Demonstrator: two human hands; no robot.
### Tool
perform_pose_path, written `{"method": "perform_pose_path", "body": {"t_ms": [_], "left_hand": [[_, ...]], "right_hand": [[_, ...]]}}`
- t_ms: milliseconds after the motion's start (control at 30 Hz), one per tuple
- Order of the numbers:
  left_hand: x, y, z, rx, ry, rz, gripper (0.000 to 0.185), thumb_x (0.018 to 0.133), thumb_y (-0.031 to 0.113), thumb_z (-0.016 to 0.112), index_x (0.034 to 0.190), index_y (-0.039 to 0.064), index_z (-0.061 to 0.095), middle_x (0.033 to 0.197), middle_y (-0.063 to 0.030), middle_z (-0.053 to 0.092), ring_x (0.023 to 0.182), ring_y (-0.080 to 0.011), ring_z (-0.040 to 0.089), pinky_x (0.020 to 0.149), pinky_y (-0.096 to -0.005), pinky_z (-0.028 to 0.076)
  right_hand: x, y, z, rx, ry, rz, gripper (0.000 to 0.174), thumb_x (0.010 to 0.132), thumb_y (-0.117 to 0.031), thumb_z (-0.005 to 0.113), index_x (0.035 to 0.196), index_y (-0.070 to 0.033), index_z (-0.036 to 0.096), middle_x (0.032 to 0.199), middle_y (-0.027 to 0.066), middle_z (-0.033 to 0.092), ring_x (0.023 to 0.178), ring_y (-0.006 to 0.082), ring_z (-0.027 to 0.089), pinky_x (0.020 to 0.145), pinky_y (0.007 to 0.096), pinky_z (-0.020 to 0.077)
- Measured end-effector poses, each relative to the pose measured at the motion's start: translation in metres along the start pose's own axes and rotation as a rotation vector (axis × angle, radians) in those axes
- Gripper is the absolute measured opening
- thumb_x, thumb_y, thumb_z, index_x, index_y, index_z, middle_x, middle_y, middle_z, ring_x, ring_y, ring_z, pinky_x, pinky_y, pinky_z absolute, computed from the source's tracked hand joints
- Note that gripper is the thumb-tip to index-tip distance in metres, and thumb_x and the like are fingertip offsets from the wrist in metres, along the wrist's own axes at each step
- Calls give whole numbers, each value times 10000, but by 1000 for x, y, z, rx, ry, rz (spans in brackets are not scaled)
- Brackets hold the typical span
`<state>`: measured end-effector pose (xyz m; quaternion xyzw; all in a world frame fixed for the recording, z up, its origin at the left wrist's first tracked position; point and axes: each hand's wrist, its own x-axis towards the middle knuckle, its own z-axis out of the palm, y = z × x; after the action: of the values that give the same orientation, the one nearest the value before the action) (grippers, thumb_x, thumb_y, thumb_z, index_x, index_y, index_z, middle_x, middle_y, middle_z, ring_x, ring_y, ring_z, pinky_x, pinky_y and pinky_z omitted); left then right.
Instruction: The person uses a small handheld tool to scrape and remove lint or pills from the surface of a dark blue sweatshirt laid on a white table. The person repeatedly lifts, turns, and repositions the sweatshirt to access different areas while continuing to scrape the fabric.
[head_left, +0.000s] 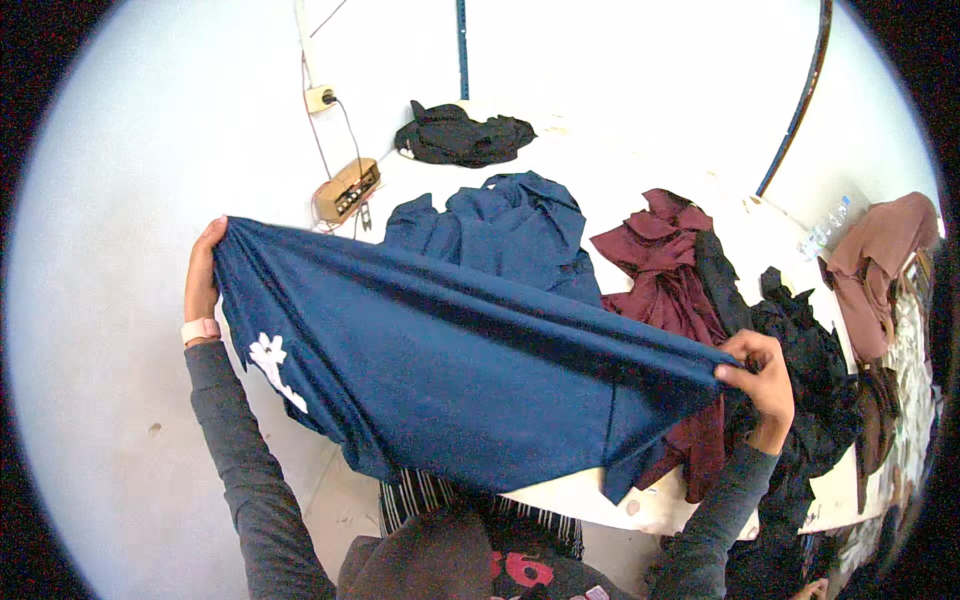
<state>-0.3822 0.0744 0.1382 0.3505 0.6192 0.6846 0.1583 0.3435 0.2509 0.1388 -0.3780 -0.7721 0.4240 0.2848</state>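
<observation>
A dark blue piece of fabric (465, 352) is stretched between my two hands, in front of my body and over the near edge of the table. My left hand (204, 255) grips its upper left corner, and a pink band circles that wrist. At the right, my right hand (759, 367) pinches the fabric's other end between thumb and fingers. A white flower-shaped patch (276, 367) shows on the fabric's left side. Behind it, partly hidden, a pile of blue cloth (517, 225) lies on the white table (667, 517).
Maroon cloth (667, 247) and black cloth (806, 360) lie at the right. A black cloth bundle (465, 135) is at the back. A power strip box (349, 191) with cords stands back left. Brown cloth (881, 262) and a plastic bottle (825, 229) are far right. Another person's hand (811, 589) shows bottom right.
</observation>
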Motion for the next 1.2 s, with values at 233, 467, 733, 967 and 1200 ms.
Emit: {"method": "perform_pose_path", "body": {"t_ms": [233,467,733,967,1200], "left_hand": [[48,-84,-33,362,120,51,308,945,318,662,1013,23,717,864,1,662,778,-120,557,767,-259,442],[39,-119,-36,889,155,157,367,864,238,736,1184,66,684,1026,-146,703,956,-275,651,901,-359,503],[-43,-50,120,929,-214,467,515,850,233,744,1313,87,572,1258,-188,612,1175,-351,602,995,-423,487],[-126,-42,246,560,-810,468,405,866,255,733,1210,55,659,1242,-156,652,1154,-326,633,1000,-392,489],[-181,-41,306,261,-812,520,455,891,237,737,1285,39,624,1287,-163,634,1222,-307,603,1044,-387,462]], "right_hand": [[28,38,24,-292,40,44,289,814,-177,796,1017,0,690,831,97,695,801,182,657,740,332,513],[43,51,77,-451,244,-130,219,809,-112,782,1013,-61,720,1008,132,692,928,318,685,799,384,541],[70,57,155,-644,172,-147,605,766,-315,822,1292,-146,575,1228,113,581,958,359,682,792,449,566],[131,131,157,-602,263,102,340,833,-312,753,1132,-162,690,1113,101,663,980,353,683,788,459,558],[103,56,166,-3,276,-134,152,880,-110,764,1001,-35,711,886,35,721,812,89,639,728,265,495]]}}
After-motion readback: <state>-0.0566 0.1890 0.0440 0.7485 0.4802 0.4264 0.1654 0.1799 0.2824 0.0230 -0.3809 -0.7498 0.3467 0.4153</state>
